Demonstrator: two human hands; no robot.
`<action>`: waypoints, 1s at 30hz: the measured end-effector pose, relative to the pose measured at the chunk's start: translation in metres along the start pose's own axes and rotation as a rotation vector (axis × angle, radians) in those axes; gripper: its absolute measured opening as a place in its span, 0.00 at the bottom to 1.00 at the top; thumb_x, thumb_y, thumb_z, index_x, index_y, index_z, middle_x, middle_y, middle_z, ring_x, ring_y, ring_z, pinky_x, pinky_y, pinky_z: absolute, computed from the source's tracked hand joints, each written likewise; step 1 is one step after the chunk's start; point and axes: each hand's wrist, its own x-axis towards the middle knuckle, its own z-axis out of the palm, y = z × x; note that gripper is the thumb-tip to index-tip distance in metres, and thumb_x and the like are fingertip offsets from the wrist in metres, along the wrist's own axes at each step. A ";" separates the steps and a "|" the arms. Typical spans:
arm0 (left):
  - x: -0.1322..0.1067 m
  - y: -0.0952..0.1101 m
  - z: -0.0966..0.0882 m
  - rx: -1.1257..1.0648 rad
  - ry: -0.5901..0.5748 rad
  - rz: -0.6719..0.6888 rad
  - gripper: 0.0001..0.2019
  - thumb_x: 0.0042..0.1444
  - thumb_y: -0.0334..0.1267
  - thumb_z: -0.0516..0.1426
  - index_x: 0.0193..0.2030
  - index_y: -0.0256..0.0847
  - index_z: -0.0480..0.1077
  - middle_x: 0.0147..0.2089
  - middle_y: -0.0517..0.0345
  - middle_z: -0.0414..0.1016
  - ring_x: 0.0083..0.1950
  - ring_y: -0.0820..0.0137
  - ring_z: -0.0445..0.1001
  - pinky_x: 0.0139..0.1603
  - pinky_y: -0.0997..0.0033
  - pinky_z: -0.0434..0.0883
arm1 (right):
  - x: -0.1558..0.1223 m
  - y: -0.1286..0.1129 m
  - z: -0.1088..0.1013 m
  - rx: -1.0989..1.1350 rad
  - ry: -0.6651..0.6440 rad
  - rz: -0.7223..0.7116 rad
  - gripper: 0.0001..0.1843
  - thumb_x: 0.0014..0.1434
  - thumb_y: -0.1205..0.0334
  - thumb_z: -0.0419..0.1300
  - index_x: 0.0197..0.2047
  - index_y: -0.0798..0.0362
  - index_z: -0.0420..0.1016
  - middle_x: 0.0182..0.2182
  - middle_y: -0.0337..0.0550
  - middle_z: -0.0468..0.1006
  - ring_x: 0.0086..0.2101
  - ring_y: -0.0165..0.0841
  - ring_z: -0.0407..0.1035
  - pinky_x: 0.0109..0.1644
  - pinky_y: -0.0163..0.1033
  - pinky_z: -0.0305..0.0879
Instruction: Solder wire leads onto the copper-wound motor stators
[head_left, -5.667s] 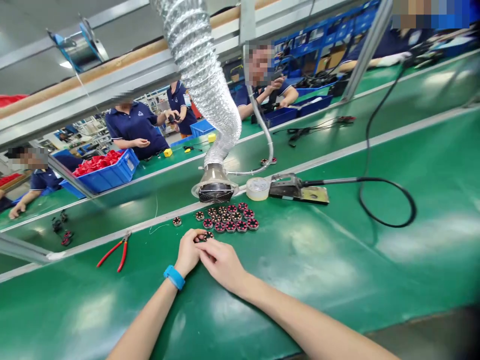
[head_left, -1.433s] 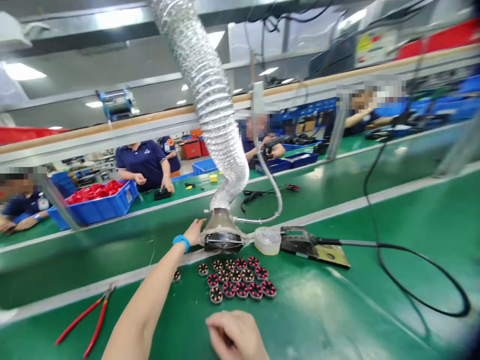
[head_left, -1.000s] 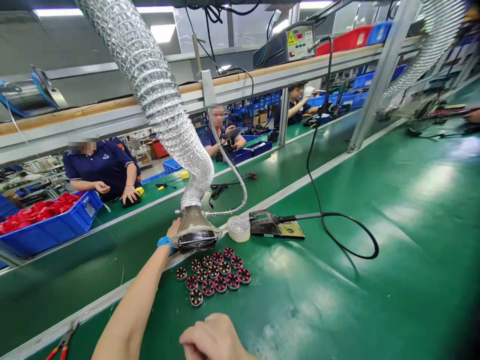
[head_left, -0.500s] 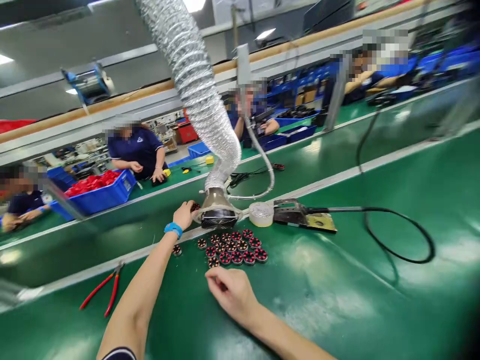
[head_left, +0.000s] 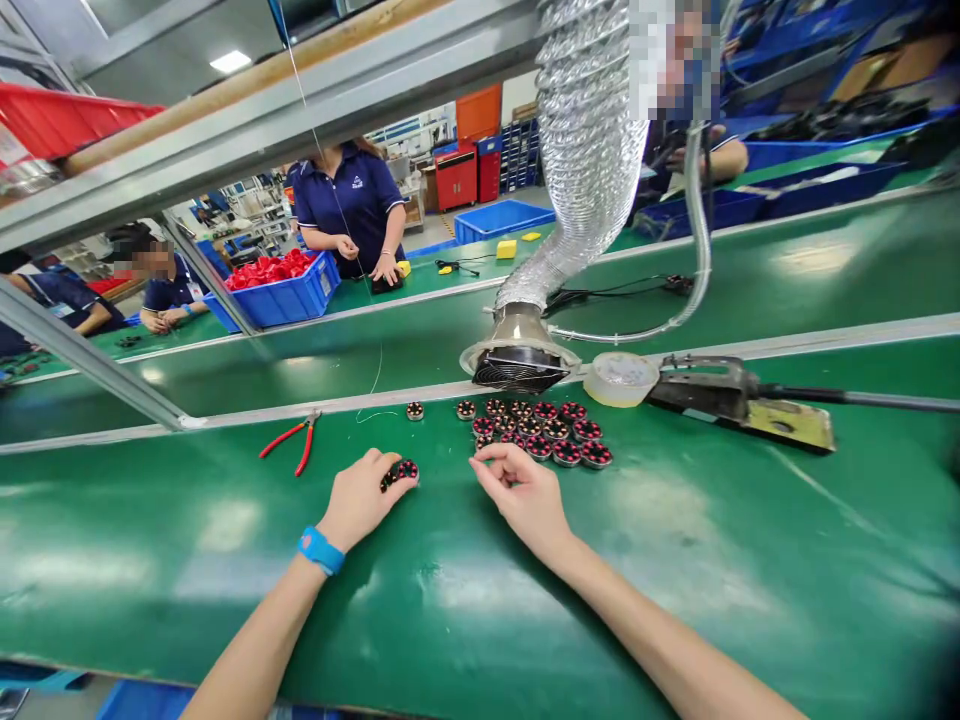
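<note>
My left hand (head_left: pixel 361 500), with a blue wristband (head_left: pixel 321 550), is closed around small round motor stators, black with red and copper-coloured spots. One stator (head_left: pixel 407 470) shows at the fingertips, and what looks like a second sits beside it, partly covered. My right hand (head_left: pixel 525 495) hovers at the near left edge of a cluster of similar stators (head_left: pixel 566 453). Its fingers are curled and pinched towards the thumb; anything between them is too small to make out. Two more stators stand apart, one single (head_left: pixel 415 411) and one near the cluster (head_left: pixel 465 410).
Red-handled pliers (head_left: pixel 306 440) lie left on the green bench (head_left: pixel 420 620). Behind the cluster, a fan hood (head_left: pixel 521 365) hangs from a silver duct (head_left: pixel 592 130). Right of it are a round pale tub (head_left: pixel 621 378) and a corded metal tool (head_left: pixel 739 400). Co-workers sit across the bench.
My left hand has come back from beside the fan hood towards me, with stators in it. My right hand stays near the cluster. The view has turned to the left.
</note>
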 end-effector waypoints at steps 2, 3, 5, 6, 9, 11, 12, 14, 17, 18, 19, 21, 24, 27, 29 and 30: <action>0.008 -0.025 -0.009 0.017 0.135 -0.070 0.22 0.69 0.56 0.48 0.58 0.47 0.72 0.52 0.53 0.75 0.53 0.62 0.74 0.53 0.65 0.71 | 0.001 0.000 -0.001 0.036 -0.017 0.042 0.11 0.63 0.53 0.62 0.38 0.52 0.77 0.18 0.30 0.63 0.18 0.25 0.58 0.21 0.32 0.55; 0.013 -0.041 -0.013 0.064 0.222 -0.125 0.23 0.69 0.56 0.48 0.58 0.45 0.72 0.55 0.50 0.74 0.57 0.60 0.72 0.59 0.62 0.69 | 0.002 -0.001 -0.002 0.048 -0.021 0.056 0.12 0.63 0.52 0.62 0.38 0.53 0.77 0.18 0.30 0.63 0.17 0.25 0.58 0.21 0.33 0.55; 0.022 -0.078 -0.015 0.226 0.325 -0.276 0.27 0.67 0.57 0.50 0.60 0.40 0.72 0.61 0.42 0.70 0.62 0.51 0.67 0.64 0.51 0.64 | 0.003 -0.001 -0.003 0.067 -0.023 0.076 0.14 0.62 0.50 0.63 0.36 0.53 0.77 0.17 0.30 0.64 0.17 0.25 0.58 0.20 0.33 0.54; 0.025 -0.096 -0.013 0.288 0.321 -0.348 0.28 0.66 0.58 0.52 0.61 0.37 0.72 0.63 0.38 0.68 0.65 0.47 0.64 0.66 0.47 0.61 | 0.003 -0.002 -0.004 0.073 -0.022 0.083 0.14 0.62 0.49 0.63 0.35 0.53 0.77 0.17 0.31 0.64 0.17 0.25 0.58 0.20 0.33 0.54; 0.025 -0.140 0.000 0.335 0.225 -0.478 0.30 0.66 0.56 0.52 0.66 0.37 0.68 0.63 0.36 0.68 0.65 0.45 0.64 0.65 0.43 0.59 | 0.004 -0.002 -0.005 0.081 -0.012 0.096 0.16 0.61 0.47 0.64 0.34 0.53 0.76 0.17 0.31 0.65 0.17 0.25 0.58 0.19 0.33 0.54; 0.022 -0.158 0.007 0.354 0.174 -0.477 0.28 0.68 0.53 0.49 0.67 0.36 0.66 0.60 0.36 0.69 0.60 0.48 0.67 0.61 0.47 0.64 | 0.004 -0.002 -0.005 0.081 -0.007 0.101 0.18 0.60 0.46 0.66 0.32 0.53 0.75 0.17 0.31 0.65 0.17 0.25 0.58 0.19 0.33 0.54; 0.021 -0.162 0.007 0.375 0.156 -0.461 0.27 0.69 0.50 0.47 0.66 0.34 0.67 0.58 0.36 0.70 0.58 0.48 0.68 0.58 0.50 0.66 | 0.004 -0.002 -0.005 0.080 -0.004 0.103 0.19 0.59 0.45 0.66 0.31 0.53 0.75 0.16 0.32 0.66 0.16 0.25 0.58 0.19 0.33 0.54; 0.021 -0.160 0.005 0.413 0.148 -0.411 0.25 0.70 0.45 0.45 0.62 0.29 0.69 0.53 0.34 0.71 0.54 0.49 0.70 0.55 0.53 0.68 | 0.005 -0.002 -0.006 0.079 -0.004 0.109 0.20 0.58 0.43 0.67 0.30 0.53 0.77 0.16 0.32 0.67 0.16 0.25 0.58 0.19 0.33 0.54; 0.020 -0.125 -0.005 0.365 0.247 -0.253 0.23 0.71 0.41 0.44 0.60 0.28 0.70 0.50 0.36 0.71 0.52 0.52 0.71 0.52 0.57 0.70 | 0.008 -0.005 -0.008 0.095 -0.046 0.121 0.21 0.56 0.42 0.68 0.29 0.53 0.79 0.16 0.34 0.68 0.15 0.25 0.58 0.17 0.33 0.54; 0.019 -0.106 -0.008 0.321 0.299 -0.173 0.22 0.71 0.41 0.44 0.60 0.30 0.69 0.50 0.38 0.71 0.51 0.54 0.71 0.50 0.59 0.71 | 0.008 -0.007 -0.010 0.102 -0.066 0.127 0.21 0.56 0.42 0.69 0.29 0.53 0.80 0.16 0.34 0.69 0.15 0.25 0.58 0.17 0.33 0.54; 0.017 -0.084 -0.010 0.272 0.341 -0.087 0.21 0.71 0.42 0.45 0.60 0.32 0.68 0.51 0.39 0.71 0.49 0.57 0.73 0.47 0.62 0.72 | 0.009 -0.008 -0.011 0.106 -0.085 0.132 0.21 0.55 0.42 0.69 0.29 0.52 0.81 0.16 0.35 0.70 0.15 0.26 0.58 0.17 0.33 0.54; 0.011 -0.037 -0.014 0.186 0.366 0.145 0.19 0.71 0.47 0.49 0.59 0.36 0.68 0.52 0.43 0.71 0.44 0.62 0.74 0.41 0.66 0.72 | 0.010 -0.010 -0.015 0.099 -0.106 0.132 0.20 0.55 0.42 0.69 0.29 0.52 0.83 0.17 0.37 0.74 0.15 0.26 0.60 0.17 0.34 0.56; 0.000 0.019 -0.015 0.149 0.308 0.475 0.18 0.69 0.46 0.53 0.60 0.38 0.67 0.48 0.47 0.73 0.42 0.64 0.75 0.40 0.67 0.72 | 0.010 -0.013 -0.020 0.049 -0.114 0.083 0.18 0.57 0.44 0.69 0.30 0.51 0.84 0.21 0.41 0.80 0.19 0.30 0.67 0.20 0.35 0.61; -0.007 0.041 -0.012 0.147 0.297 0.601 0.19 0.69 0.43 0.54 0.62 0.37 0.65 0.48 0.44 0.74 0.44 0.61 0.75 0.42 0.63 0.73 | 0.010 -0.014 -0.024 -0.007 -0.121 -0.012 0.15 0.60 0.47 0.67 0.32 0.49 0.85 0.26 0.43 0.83 0.24 0.33 0.73 0.25 0.37 0.68; -0.007 0.041 -0.009 0.143 0.298 0.596 0.21 0.69 0.43 0.54 0.65 0.37 0.63 0.49 0.43 0.74 0.45 0.59 0.75 0.42 0.60 0.73 | 0.010 -0.015 -0.026 -0.039 -0.127 -0.070 0.14 0.62 0.48 0.66 0.32 0.48 0.85 0.27 0.43 0.84 0.25 0.33 0.74 0.28 0.38 0.70; -0.007 0.040 -0.008 0.141 0.294 0.584 0.22 0.69 0.43 0.54 0.66 0.37 0.63 0.48 0.43 0.75 0.44 0.59 0.75 0.42 0.59 0.73 | 0.011 -0.015 -0.026 -0.054 -0.128 -0.093 0.14 0.63 0.49 0.65 0.32 0.48 0.85 0.27 0.43 0.84 0.25 0.33 0.74 0.29 0.38 0.70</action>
